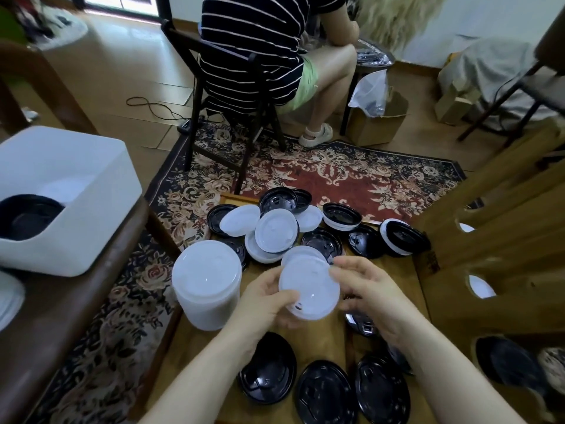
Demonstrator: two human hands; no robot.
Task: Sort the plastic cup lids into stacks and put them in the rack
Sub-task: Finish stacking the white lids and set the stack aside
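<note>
While both hands meet over the low wooden table, the left hand curls its fingers and thumb round the near-left rim of a small stack of round translucent white plastic lids, and the right hand pinches its far-right rim. Left of the left fingers stands a tall stack of matching white lids; loose round black plastic lids lie below both wrists.

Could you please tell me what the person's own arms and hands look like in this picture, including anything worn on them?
Both forearms come in bare from the bottom edge, with no sleeve in view. The left hand and the right hand wear no gloves, and I see no watch, bracelet or ring. The nails are short and plain where they show. No markings or tape are visible on either arm.
</note>
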